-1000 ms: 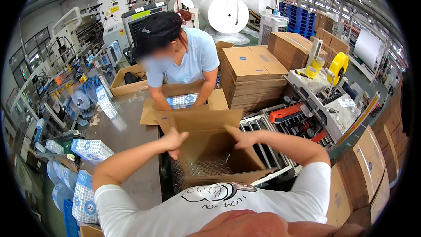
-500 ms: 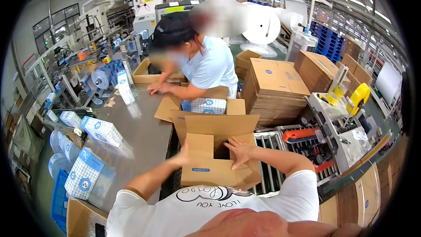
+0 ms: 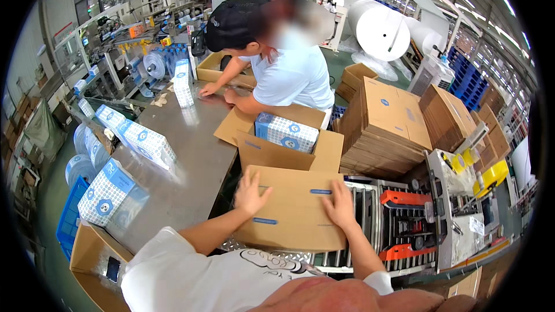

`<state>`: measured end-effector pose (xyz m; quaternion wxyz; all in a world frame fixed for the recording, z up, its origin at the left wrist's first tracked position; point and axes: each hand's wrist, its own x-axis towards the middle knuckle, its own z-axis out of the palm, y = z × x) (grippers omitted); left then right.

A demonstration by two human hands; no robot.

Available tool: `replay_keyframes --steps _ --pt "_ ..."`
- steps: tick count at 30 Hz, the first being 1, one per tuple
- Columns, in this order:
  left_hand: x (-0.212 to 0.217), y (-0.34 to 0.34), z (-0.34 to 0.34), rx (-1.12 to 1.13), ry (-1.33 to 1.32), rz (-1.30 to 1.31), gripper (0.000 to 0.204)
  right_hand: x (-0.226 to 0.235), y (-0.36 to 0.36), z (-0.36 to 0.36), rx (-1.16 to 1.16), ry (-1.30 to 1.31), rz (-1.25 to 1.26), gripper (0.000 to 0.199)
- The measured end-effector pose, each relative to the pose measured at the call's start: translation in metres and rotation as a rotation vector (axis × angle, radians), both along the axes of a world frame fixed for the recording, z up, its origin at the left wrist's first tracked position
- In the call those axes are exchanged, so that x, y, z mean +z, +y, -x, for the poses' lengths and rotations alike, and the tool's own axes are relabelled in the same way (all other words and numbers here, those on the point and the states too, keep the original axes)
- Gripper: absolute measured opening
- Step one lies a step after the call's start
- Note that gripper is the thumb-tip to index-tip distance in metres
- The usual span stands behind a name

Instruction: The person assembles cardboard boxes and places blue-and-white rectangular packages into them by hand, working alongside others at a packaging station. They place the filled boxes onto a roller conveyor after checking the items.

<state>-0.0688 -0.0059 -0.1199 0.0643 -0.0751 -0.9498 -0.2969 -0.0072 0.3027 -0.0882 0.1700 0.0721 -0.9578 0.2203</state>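
The left hand [image 3: 251, 194] and right hand [image 3: 340, 204] rest, fingers apart, on a carton [image 3: 298, 207], its inside hidden; an open box [image 3: 272, 155] beyond holds blue-and-white packaging [image 3: 287, 133].

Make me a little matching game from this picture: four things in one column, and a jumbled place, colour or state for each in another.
Things:
1. Near cardboard box
2. Far cardboard box
3. Crate
4. Co-worker's cap

Descriptions:
A. Black, on a head
B. Open, with a blue-and-white patterned pack inside
C. Touched by the person's left hand and right hand
D. Blue, at the picture's left, beside the table

Right pairs: 1-C, 2-B, 3-D, 4-A.
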Motion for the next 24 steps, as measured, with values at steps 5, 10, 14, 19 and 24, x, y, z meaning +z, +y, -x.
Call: replay_keyframes --steps 5,10,14,19,24 --pt "-0.033 -0.116 0.02 0.18 0.095 0.155 0.062 -0.129 -0.024 -0.009 0.137 -0.911 1.184 0.087" --pt "-0.031 -0.141 0.018 0.209 -0.144 -0.059 0.057 -0.306 0.016 -0.066 -0.578 -1.382 1.165 0.106" --pt "-0.123 -0.131 0.005 0.253 -0.117 -0.322 0.062 -0.2 0.158 -0.082 -0.458 -0.999 0.967 0.072" --pt "-0.102 -0.083 -0.025 -0.087 -0.916 -1.615 0.092 0.089 0.084 -0.057 0.053 -0.497 1.159 0.042" --pt "0.01 -0.083 -0.033 -0.25 -0.625 -1.096 0.093 0.033 -0.092 -0.049 0.174 -0.948 0.803 0.057"
